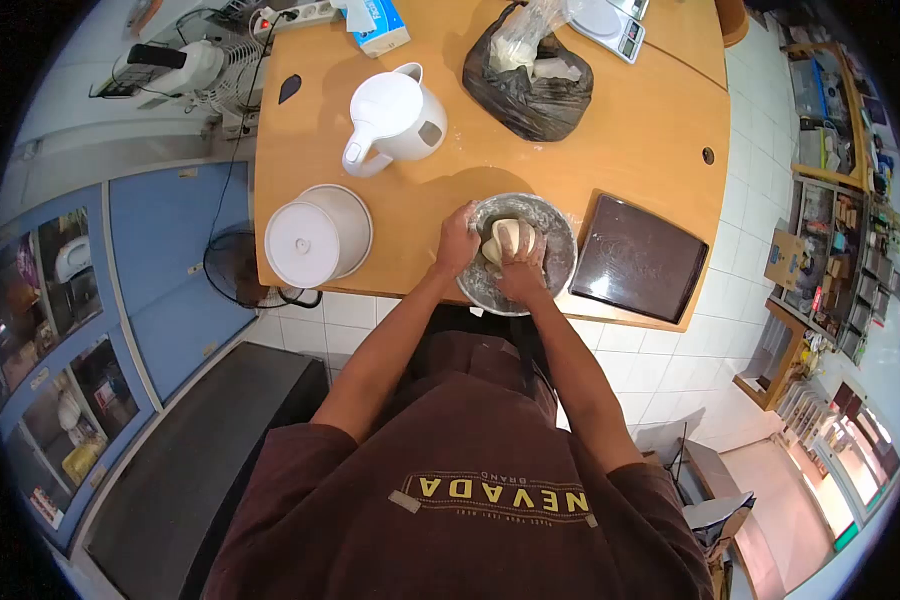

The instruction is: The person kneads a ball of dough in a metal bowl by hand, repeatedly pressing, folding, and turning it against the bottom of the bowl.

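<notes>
A metal bowl (pixel 562 250) dusted with flour stands at the front edge of the wooden table. Inside it lies a pale lump of dough (pixel 491 249). My left hand (pixel 458 241) grips the bowl's left rim. Down in the bowl, my right hand (pixel 521 270) has its fingers bent over the dough and pressed onto it, partly covering it. To the bowl's right is a dark rectangular baking tray (pixel 638 258), apart from both hands.
Left of the bowl stand a white lidded container (pixel 320 238) and a white electric kettle (pixel 395 118). Farther back are a black plastic bag (pixel 530 105) with a clear bag in it, a kitchen scale (pixel 607 25) and a tissue box (pixel 380 28). The table (pixel 420 200) has loose flour specks.
</notes>
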The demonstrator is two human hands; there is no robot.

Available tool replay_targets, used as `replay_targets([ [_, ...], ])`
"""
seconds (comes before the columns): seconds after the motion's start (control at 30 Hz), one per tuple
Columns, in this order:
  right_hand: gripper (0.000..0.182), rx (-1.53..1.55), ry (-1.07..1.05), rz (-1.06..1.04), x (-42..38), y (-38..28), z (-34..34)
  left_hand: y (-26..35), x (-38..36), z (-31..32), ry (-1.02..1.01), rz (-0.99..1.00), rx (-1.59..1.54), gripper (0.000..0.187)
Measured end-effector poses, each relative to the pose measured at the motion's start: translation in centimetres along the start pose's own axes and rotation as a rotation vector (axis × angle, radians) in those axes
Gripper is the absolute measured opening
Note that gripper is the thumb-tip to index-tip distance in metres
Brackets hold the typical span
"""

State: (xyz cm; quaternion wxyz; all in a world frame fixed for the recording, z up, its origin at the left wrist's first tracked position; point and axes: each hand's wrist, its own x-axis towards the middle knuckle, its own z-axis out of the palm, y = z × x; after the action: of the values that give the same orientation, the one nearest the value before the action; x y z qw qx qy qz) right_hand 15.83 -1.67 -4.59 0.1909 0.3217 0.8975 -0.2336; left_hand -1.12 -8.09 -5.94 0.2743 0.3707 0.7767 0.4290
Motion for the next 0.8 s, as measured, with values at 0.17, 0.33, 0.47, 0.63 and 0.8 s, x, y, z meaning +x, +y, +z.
replay_targets([
  [0.17,0.116,0.091,0.061,-0.098,-0.2,1.7,-2.1,0.1,0.4,0.0,-0.006,-0.027,-0.059,0.055],
  [0.33,0.108,0.088,0.063,-0.105,0.8,2.8,-4.4,0.6,0.6,-0.2,-0.051,0.005,-0.012,0.054],
  [0.47,0.098,0.128,-0.071,-0.203,1.4,3.2,-4.1,0.5,0.3,0.1,0.000,-0.001,-0.037,0.053],
  [0.63,0.096,0.320,-0.283,-0.221,2.6,2.5,-4.6,1.4,0.4,-0.7,0.029,0.086,-0.094,0.050],
  [0.8,0.090,0.319,-0.189,-0.343,5.7,3.8,-5.2,1.8,1.1,-1.1,0.055,0.002,-0.089,0.048],
])
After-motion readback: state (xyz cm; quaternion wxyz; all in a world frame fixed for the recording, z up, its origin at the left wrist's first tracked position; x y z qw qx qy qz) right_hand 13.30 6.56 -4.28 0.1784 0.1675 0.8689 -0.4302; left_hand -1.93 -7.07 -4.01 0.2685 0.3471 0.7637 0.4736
